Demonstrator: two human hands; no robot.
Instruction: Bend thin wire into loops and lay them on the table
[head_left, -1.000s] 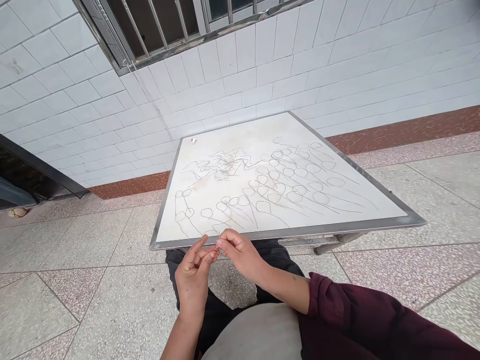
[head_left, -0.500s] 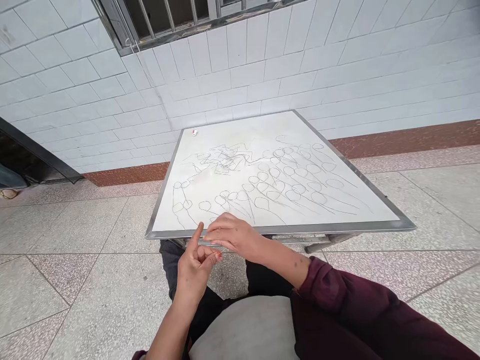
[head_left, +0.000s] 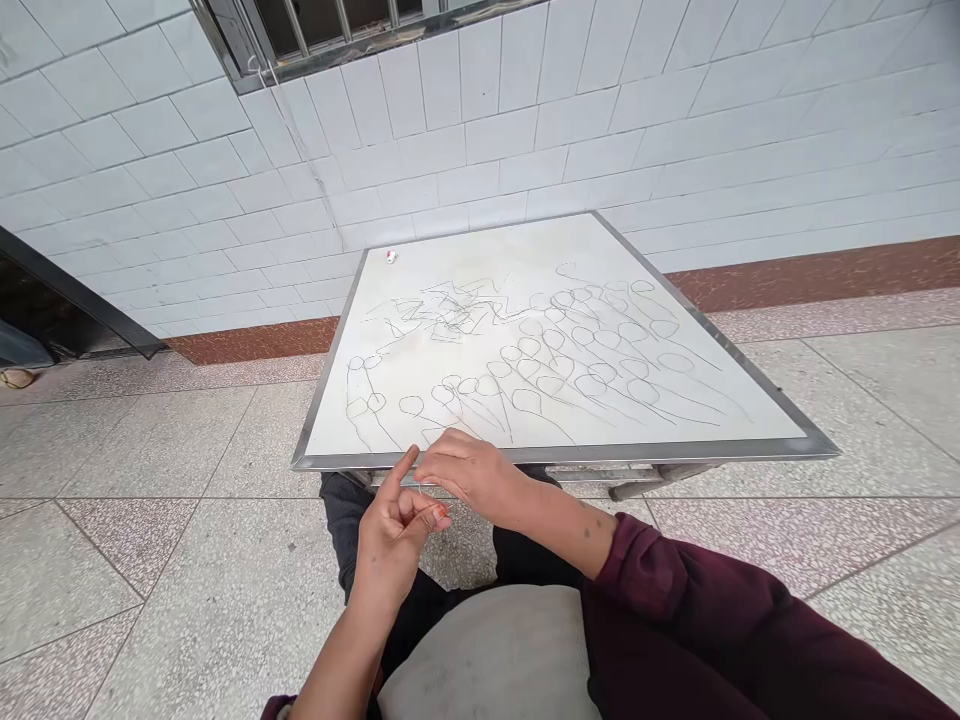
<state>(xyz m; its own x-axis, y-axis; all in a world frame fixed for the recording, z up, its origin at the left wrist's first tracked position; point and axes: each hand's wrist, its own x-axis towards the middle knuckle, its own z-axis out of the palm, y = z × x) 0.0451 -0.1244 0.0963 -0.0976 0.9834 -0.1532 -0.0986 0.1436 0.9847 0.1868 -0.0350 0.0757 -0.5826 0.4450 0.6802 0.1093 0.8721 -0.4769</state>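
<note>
My left hand [head_left: 391,540] is raised just below the table's front edge. Its index finger points up and its other fingers curl in on a thin wire with a tiny red mark [head_left: 439,511]. My right hand [head_left: 472,475] hangs curled just above it, fingertips at the upper part of that wire. The white table top [head_left: 555,420] lies beyond them, covered in many thin wire loops [head_left: 570,360] with long tails. A tangle of wire [head_left: 442,315] sits toward its far side. A small white-and-red object [head_left: 391,256] lies near the far corner.
The table has a steel rim [head_left: 555,453]. Behind it stands a white tiled wall [head_left: 480,140] with a barred window [head_left: 337,25] above. Speckled stone floor tiles [head_left: 202,590] surround the table. My knees in dark trousers [head_left: 337,520] lie under my hands.
My right hand has shifted up and left, over my left hand, and the two hands sit less tip-to-tip. My left index finger now stands straighter. The view has tilted slightly.
</note>
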